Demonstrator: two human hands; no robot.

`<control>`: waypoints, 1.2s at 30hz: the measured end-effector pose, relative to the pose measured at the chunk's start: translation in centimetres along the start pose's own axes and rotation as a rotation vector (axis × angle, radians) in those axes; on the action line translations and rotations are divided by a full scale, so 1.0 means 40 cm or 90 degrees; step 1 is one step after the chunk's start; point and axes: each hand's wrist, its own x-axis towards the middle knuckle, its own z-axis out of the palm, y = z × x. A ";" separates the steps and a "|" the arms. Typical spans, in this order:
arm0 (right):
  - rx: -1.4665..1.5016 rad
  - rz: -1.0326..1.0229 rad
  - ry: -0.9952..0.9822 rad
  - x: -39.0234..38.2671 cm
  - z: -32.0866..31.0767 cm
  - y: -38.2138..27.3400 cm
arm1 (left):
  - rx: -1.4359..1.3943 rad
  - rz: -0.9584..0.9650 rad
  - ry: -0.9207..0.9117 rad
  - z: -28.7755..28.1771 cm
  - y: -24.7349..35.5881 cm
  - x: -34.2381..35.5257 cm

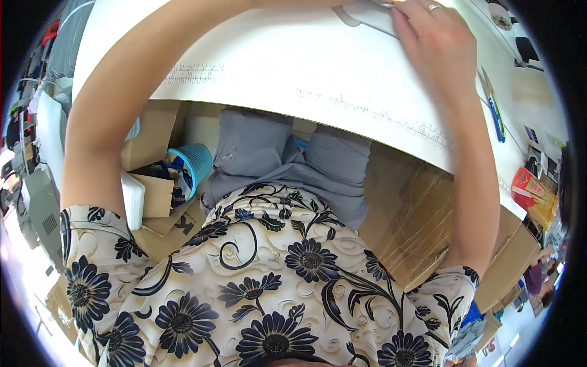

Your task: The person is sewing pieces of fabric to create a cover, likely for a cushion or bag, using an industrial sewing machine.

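Note:
My right hand (pixel 435 52), with a ring on one finger, is at the top of the view over the white tabletop (pixel 263 55). Its fingers are bent and pressed together at the end of a pale grey, flat strip with a darker edge (pixel 372 17); whether this is cloth or something stiffer I cannot tell. The upper edge of the picture cuts off part of the strip. From the left, my left forearm (pixel 140 55) reaches across the table and passes out at the top, so that the left hand is out of sight.
Scissors with blue and green handles (pixel 494 110) lie right of my right wrist. Ruler markings (pixel 379 113) run along the table's near edge. A red and yellow packet (pixel 535 196) is at far right. Below the table are a blue basket (pixel 197 165) and cardboard boxes (pixel 150 131).

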 end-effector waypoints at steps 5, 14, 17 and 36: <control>-0.012 0.074 -0.032 -0.067 0.024 0.013 | 0.050 0.004 0.031 0.022 0.034 -0.018; -0.032 0.093 0.000 -0.016 0.026 -0.045 | 0.047 -0.077 0.059 0.033 0.023 -0.003; 0.544 0.067 0.428 -0.020 0.086 -0.025 | 0.070 -0.188 0.041 0.033 0.015 0.024; 0.058 0.120 0.017 -0.062 0.046 -0.001 | 0.197 -0.230 -0.021 0.062 0.039 -0.107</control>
